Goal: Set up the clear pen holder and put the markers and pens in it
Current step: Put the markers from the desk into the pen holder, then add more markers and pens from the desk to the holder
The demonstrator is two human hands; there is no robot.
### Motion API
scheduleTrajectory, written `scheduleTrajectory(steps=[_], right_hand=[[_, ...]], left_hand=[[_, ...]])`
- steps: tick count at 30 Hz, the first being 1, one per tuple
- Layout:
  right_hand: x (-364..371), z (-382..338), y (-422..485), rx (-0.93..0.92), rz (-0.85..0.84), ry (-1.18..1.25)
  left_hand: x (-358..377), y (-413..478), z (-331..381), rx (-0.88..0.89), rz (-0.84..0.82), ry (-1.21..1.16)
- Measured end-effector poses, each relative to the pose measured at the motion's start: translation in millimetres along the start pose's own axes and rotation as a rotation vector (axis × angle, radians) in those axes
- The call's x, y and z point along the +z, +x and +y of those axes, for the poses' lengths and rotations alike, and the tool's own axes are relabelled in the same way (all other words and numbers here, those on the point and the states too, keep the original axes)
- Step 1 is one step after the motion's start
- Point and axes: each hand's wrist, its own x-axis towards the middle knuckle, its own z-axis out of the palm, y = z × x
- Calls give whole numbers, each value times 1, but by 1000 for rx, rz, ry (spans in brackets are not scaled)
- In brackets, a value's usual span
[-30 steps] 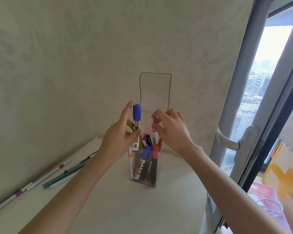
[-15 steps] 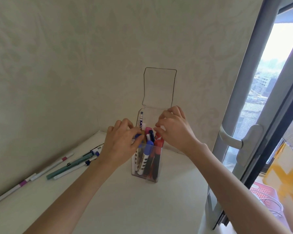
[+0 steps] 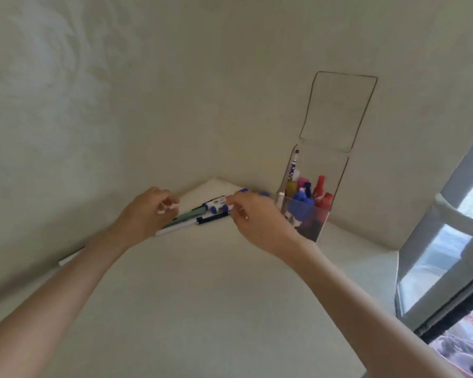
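The clear pen holder (image 3: 321, 216) stands upright at the back right of the white tabletop (image 3: 202, 296), its tall clear back panel (image 3: 339, 110) against the wall. Several blue, red and pink markers (image 3: 302, 203) stand inside it. Left of it lies a loose bunch: a white marker with blue caps (image 3: 216, 207), a green pen (image 3: 189, 215), a black pen (image 3: 210, 219) and a white pen (image 3: 172, 230). My right hand (image 3: 254, 216) pinches the end of the blue-capped marker. My left hand (image 3: 145, 214) is curled over the bunch, pinching a thin white pen (image 3: 168, 209).
Two walls meet in a corner right behind the pens. A window frame with a grey handle (image 3: 459, 214) borders the table on the right. Another white pen's end (image 3: 63, 261) shows from under my left forearm near the left wall.
Both hands have left the top of the holder and moved left and down to the loose pens on the table. The blue-capped marker that my left hand held now stands in the holder.
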Motion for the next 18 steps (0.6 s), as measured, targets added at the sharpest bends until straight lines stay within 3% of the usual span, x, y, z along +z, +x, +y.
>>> scheduleTrajectory(steps=[3, 5, 8, 12, 18], right_hand=[[52, 9, 17, 223, -104, 42], [72, 16, 28, 312, -53, 34], [86, 29, 47, 334, 25, 27], [92, 41, 69, 299, -35, -71], [92, 54, 105, 432, -90, -87]], left_hand=[[13, -9, -30, -81, -17, -16], [25, -9, -38, -109, -6, -54], [39, -1, -40, -117, -14, -116], [48, 9, -39, -105, -31, -53], [53, 2, -39, -52, 2, -20]])
